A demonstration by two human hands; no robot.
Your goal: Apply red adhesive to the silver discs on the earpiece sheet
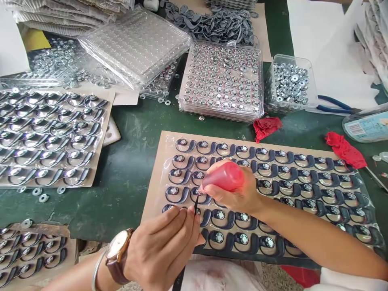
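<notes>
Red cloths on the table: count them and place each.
2: one red cloth by the front right corner of the middle tray stack, another red cloth at the far right corner of the sheet of dark loops. Others may be hidden.

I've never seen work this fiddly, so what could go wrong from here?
The red bottle in the right hand, if it holds liquid, might drip onto neighbouring small parts. The right forearm crosses above several parts and could brush them. The thin black tool in the left hand might slip and scratch a part.
</notes>
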